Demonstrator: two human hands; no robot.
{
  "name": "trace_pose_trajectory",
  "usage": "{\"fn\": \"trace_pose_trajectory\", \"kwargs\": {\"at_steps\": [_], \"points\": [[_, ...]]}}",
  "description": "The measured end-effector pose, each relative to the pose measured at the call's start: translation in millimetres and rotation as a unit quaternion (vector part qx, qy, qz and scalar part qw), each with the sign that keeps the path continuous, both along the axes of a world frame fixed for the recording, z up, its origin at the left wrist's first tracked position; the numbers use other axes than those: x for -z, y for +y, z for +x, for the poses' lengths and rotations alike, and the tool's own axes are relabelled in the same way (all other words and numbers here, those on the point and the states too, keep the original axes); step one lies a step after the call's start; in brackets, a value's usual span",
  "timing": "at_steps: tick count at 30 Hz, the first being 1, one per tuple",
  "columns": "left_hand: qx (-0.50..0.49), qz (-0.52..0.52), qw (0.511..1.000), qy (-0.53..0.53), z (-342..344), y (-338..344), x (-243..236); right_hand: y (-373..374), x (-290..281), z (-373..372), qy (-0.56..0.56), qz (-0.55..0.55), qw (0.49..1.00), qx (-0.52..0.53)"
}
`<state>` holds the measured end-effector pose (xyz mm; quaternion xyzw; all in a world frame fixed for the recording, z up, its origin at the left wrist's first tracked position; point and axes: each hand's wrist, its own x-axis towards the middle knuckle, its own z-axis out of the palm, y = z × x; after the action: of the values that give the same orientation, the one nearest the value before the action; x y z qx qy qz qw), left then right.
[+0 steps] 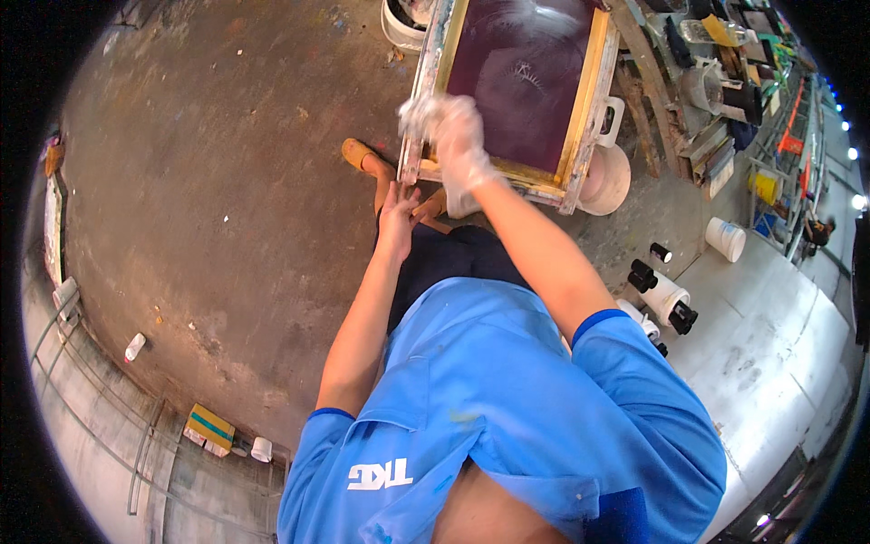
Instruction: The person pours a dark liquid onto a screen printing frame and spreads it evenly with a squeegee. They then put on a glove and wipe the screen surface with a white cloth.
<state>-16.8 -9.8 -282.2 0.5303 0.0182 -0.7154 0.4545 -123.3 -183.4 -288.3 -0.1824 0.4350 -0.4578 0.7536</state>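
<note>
A screen printing frame point(594, 86) with a yellowish border and dark purple mesh point(507, 118) lies in a paint-smeared outer frame at the top centre. The mesh carries a pale curved mark. My right hand point(460, 136), in a thin whitish glove, is over the frame's near left corner, its fingers curled. Something white and crumpled point(419, 118) shows at its fingers; motion blur hides whether this is a cloth or part of the glove. My left hand point(397, 218) is bare, just below that corner, fingers stretched out and holding nothing visible.
A white bucket point(401, 27) stands beyond the frame's left side, and a round pale tub point(605, 181) at its right. Further right are cluttered shelves point(716, 91), white buckets point(725, 238) and black bottles point(662, 252). A cardboard box point(210, 429) lies at the lower left.
</note>
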Motion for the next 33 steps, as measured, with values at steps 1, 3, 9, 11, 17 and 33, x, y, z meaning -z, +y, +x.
{"fn": "trace_pose_trajectory", "kwargs": {"at_steps": [1, 3, 9, 11, 17, 33], "points": [[-0.036, 0.025, 0.999, 0.005, 4.6, 8.6, 6.5, -5.8, -67.0, 18.5, 0.292, -0.156, 0.943, -0.044], [-0.009, 0.030, 0.999, -0.026, 7.9, 10.4, 8.0, -39.8, -59.6, -4.9, 0.339, -0.212, 0.914, -0.065], [0.013, -0.016, 0.999, -0.026, 0.0, 0.3, -5.8, -27.2, -78.0, -51.2, 0.359, -0.192, 0.818, -0.406], [0.010, -0.014, 1.000, -0.004, 1.6, -7.6, -15.5, -9.6, -54.3, -47.0, 0.467, -0.225, 0.690, -0.506], [0.003, -0.012, 0.999, 0.038, 4.8, -16.4, -5.2, 26.3, -31.2, -60.0, 0.557, -0.355, 0.593, -0.461], [0.031, -0.034, 0.999, 0.014, 2.5, -12.0, -9.5, 17.1, -10.0, -31.9, 0.503, -0.213, 0.660, -0.515]]}}
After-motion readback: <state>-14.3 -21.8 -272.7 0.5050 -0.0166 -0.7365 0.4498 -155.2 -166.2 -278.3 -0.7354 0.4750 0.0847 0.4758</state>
